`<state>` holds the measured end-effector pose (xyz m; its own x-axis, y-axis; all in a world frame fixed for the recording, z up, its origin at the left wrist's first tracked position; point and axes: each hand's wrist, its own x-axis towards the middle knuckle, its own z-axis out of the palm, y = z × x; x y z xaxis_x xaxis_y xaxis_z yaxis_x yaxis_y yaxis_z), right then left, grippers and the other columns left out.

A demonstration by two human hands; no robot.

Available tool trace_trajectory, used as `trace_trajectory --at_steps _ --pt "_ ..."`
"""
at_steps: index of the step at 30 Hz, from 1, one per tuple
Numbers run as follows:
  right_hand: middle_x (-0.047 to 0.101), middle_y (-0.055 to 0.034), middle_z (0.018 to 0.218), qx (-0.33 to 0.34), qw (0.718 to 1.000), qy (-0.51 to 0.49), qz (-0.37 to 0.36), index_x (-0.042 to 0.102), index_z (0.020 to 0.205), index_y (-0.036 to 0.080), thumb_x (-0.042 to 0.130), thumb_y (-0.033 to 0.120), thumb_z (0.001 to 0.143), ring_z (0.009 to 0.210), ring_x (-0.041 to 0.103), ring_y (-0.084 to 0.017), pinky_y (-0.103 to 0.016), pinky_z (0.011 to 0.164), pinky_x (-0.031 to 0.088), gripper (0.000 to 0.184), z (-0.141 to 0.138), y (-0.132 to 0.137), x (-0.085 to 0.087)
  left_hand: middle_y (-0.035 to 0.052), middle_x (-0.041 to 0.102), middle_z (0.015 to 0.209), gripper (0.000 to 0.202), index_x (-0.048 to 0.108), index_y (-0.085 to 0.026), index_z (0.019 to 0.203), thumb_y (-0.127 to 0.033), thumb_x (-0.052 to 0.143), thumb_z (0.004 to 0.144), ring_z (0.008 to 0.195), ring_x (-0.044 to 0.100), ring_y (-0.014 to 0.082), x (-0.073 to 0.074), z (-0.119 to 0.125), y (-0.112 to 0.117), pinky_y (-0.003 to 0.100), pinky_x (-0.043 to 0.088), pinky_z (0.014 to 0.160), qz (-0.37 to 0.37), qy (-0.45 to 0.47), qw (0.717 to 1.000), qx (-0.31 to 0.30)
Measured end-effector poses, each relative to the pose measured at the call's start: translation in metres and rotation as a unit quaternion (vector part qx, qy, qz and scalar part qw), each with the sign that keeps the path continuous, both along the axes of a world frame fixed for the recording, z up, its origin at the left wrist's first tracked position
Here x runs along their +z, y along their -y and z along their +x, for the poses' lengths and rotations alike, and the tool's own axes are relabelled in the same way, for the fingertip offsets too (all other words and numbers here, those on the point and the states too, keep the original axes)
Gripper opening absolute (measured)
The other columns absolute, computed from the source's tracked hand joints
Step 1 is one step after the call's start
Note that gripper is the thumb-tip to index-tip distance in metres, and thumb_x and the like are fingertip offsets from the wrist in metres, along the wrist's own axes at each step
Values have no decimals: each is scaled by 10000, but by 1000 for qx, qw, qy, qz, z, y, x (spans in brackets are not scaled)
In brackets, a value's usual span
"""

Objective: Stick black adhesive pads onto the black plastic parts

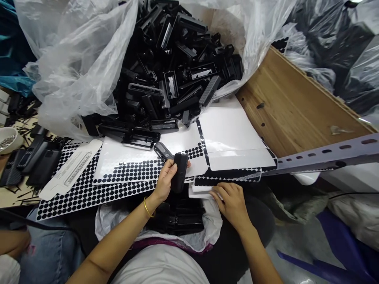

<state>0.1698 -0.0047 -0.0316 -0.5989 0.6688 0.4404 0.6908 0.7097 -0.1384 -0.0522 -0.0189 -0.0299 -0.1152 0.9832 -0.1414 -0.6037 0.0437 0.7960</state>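
My left hand point(164, 182) grips a black, oblong plastic casing point(179, 173) upright over the sticker sheets. A second black piece with a textured face and a rounded end point(162, 150) sticks out just behind it; I cannot tell whether the same hand holds it. My right hand point(232, 203) is closed at the table edge, its bent fingers on a small stack of white paper pieces point(199, 192). White sheets with rows of round black stickers point(130, 171) lie under and around the left hand. Below, a white bag point(214, 221) in my lap contains several black casings.
A large heap of black plastic casings point(174, 71) in a clear plastic bag point(83, 59) fills the back. A cardboard wall point(302, 106) and perforated metal rail point(328, 152) border the right. At left are a white bowl point(10, 140), a printed white card point(72, 169) and another person's leg point(50, 252).
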Motion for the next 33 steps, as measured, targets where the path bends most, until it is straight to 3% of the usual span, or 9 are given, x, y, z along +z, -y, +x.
trace_trajectory --at_steps 2,7,12,15,18,21,24,29,33 --pt "596 -40 782 -22 1000 -2 -2 581 816 194 515 264 888 774 522 -176 -326 737 371 120 -8 -1 -3 57 682 1023 229 542 -187 929 -391 557 827 1040 612 211 0 -1 0 402 396 983 1 6 1000 -8" --pt "593 -75 936 -76 993 -19 91 577 985 217 580 319 849 921 498 -221 -374 829 350 171 -25 -10 -14 60 673 1016 247 509 -188 887 -421 554 817 929 644 206 6 -4 3 391 454 887 -21 -21 999 -40" --pt "602 -38 900 -6 986 -19 166 581 993 260 583 208 847 907 507 -186 -354 874 345 155 -27 -24 -22 26 662 885 245 501 -196 821 -440 525 826 840 622 172 9 -4 7 318 456 807 -33 -108 990 -90" --pt "610 -12 836 6 983 -11 181 596 970 278 568 150 846 849 523 -166 -345 864 351 180 -25 -24 -26 -5 614 776 244 519 -201 799 -440 494 842 760 571 148 11 -7 9 284 437 771 -15 -208 972 -111" --pt "602 -13 791 -2 983 -10 185 597 991 271 555 164 855 806 520 -166 -339 825 360 178 -22 -22 -27 22 630 878 226 545 -197 793 -410 492 847 846 558 169 16 -11 9 301 410 829 15 -275 945 -175" --pt "600 -27 813 -15 982 -15 189 579 1039 263 527 186 868 826 515 -178 -340 801 363 194 -18 -23 -27 76 589 1174 209 551 -186 752 -375 522 836 1075 513 223 21 -9 6 331 359 931 37 -233 935 -266" --pt "602 -38 850 -39 980 -28 191 564 1058 257 525 195 864 865 517 -189 -349 800 366 208 -14 -27 -25 81 540 1256 224 543 -178 735 -385 547 820 1088 506 221 21 2 2 316 361 915 36 -139 945 -292" --pt "599 -32 801 -22 978 -79 190 560 1029 232 537 145 844 812 538 -177 -328 753 400 206 -12 -32 -17 46 611 944 249 550 -172 756 -414 601 778 807 534 151 23 19 -2 255 389 727 26 -38 957 -287" --pt "593 -28 770 -4 984 -105 144 559 1023 225 533 142 846 750 543 -167 -309 690 421 198 -9 -31 -7 -29 480 658 277 535 -172 749 -429 638 740 564 408 81 29 19 -5 203 313 530 -27 -10 962 -271"
